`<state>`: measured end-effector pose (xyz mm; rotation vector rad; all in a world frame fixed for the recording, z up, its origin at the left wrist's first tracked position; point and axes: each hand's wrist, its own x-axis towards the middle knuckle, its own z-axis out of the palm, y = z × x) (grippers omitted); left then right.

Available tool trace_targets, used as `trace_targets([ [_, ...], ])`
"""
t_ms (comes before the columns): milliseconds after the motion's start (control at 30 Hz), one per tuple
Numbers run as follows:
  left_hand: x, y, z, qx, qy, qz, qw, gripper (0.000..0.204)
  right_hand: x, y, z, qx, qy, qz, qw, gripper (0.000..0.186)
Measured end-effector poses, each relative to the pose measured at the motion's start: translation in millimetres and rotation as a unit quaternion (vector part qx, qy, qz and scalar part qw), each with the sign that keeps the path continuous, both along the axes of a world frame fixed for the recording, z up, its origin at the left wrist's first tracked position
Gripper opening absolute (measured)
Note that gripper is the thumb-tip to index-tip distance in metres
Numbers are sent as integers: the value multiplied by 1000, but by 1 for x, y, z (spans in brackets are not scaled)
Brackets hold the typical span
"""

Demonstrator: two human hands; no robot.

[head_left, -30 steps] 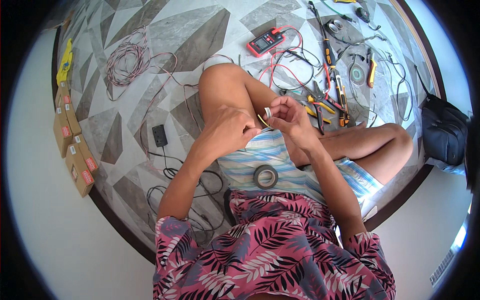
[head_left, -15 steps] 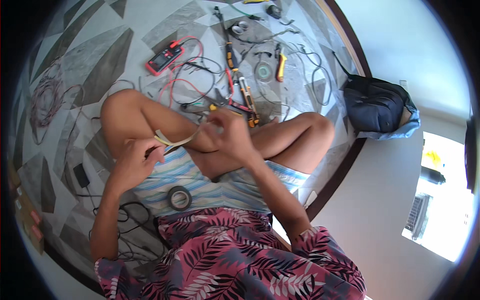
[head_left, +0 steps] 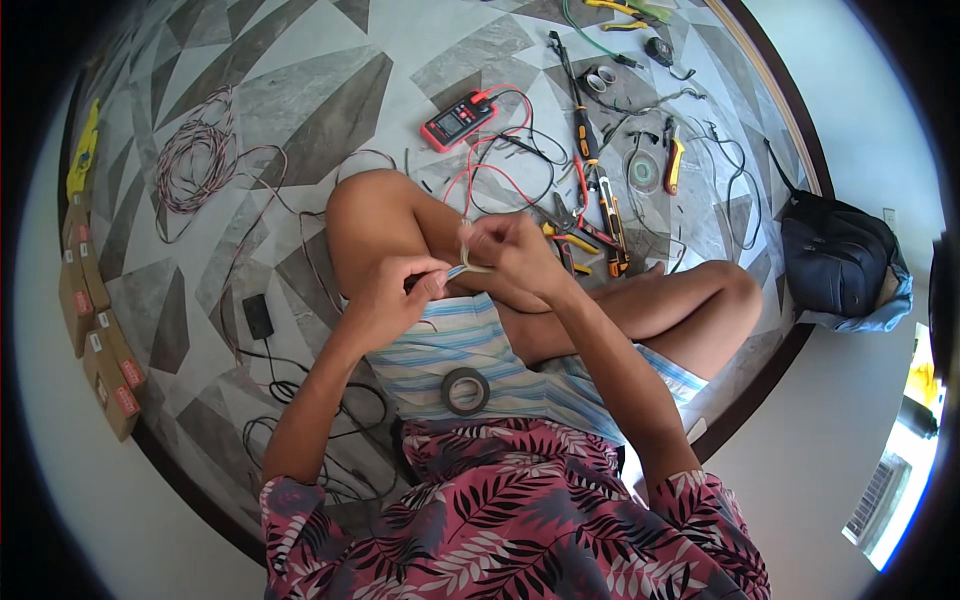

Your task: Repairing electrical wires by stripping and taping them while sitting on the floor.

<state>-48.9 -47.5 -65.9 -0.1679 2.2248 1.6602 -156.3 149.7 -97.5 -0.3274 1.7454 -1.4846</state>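
Note:
Between my hands, above my crossed legs, runs a thin pale wire (head_left: pixel 474 268) with whitish and yellowish strands. My left hand (head_left: pixel 398 300) pinches the wire between thumb and forefinger, and a bluish-white bit shows at the fingertips. The fingers of my right hand (head_left: pixel 520 258) are curled closed on a pale strand that bends upward. A roll of dark tape (head_left: pixel 466 409) lies on my striped shorts. Just beyond my right hand, pliers with yellow-and-black handles (head_left: pixel 572 241) rest on the floor.
A red-and-black multimeter (head_left: pixel 458 122) with red and black leads lies ahead. To its right are a long orange-and-black tool (head_left: pixel 584 135), a red-and-yellow knife-like tool (head_left: pixel 675 165) and a tape measure (head_left: pixel 659 50). Coiled wire (head_left: pixel 195 165) and cardboard boxes (head_left: pixel 108 385) are left; a black backpack (head_left: pixel 835 250) is right.
The view has shifted, so the scene sits further right. My hands have come closer together, and the strand at my right hand now bends upward.

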Motion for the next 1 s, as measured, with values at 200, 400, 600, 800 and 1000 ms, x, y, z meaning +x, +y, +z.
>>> trace_targets([
  [200,-2,-15,-14,115,-24,66,991,29,5,69,-31,255,406,57,876,17],
  [400,-8,-21,-23,250,-118,69,959,34,23,88,-55,462,483,188,720,19],
  [600,-15,-32,-25,324,-173,36,929,37,19,86,-71,520,529,186,644,18],
  [800,-10,-34,-33,309,-125,-35,942,40,1,95,-76,510,525,183,656,13],
  [1000,-9,-34,-34,281,-73,-53,955,41,-18,106,-60,395,536,217,714,13],
])
